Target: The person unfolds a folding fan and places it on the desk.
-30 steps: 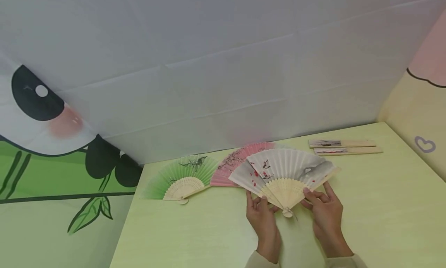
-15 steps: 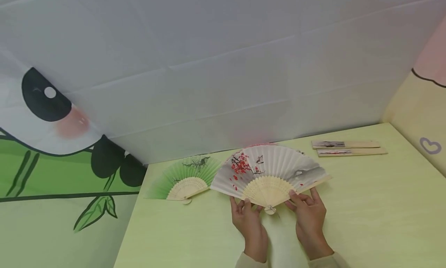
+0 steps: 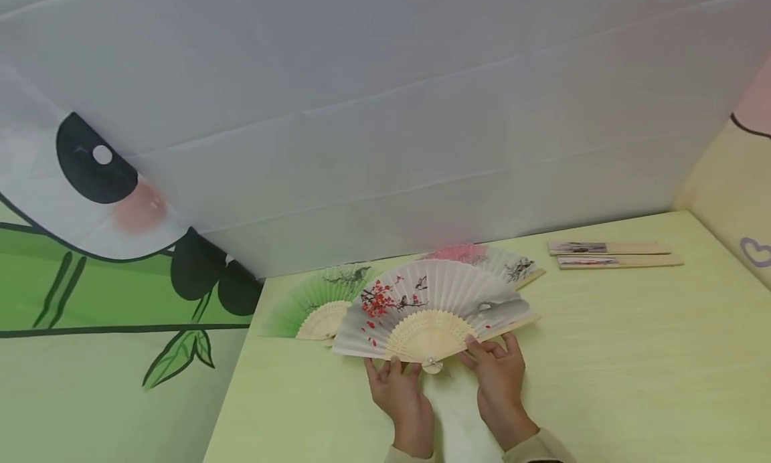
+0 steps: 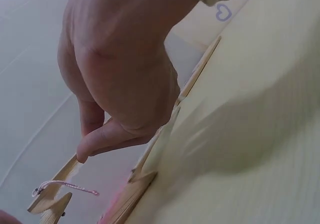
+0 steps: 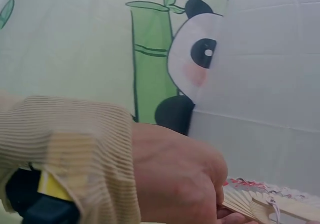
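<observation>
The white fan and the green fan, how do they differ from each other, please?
The white fan is held by the left hand and the right hand; the green fan lies on the table. The white fan carries red blossoms, the green fan dark branches. Both are spread open.

pink fan (image 3: 460, 253): lower part hidden behind the white fan (image 3: 442, 296). green fan (image 3: 313, 306): right side likewise partly covered. right hand (image 5: 175, 176): cut off by right wrist view's lower edge. folded fans (image 3: 632, 248): prints too small to tell.
</observation>
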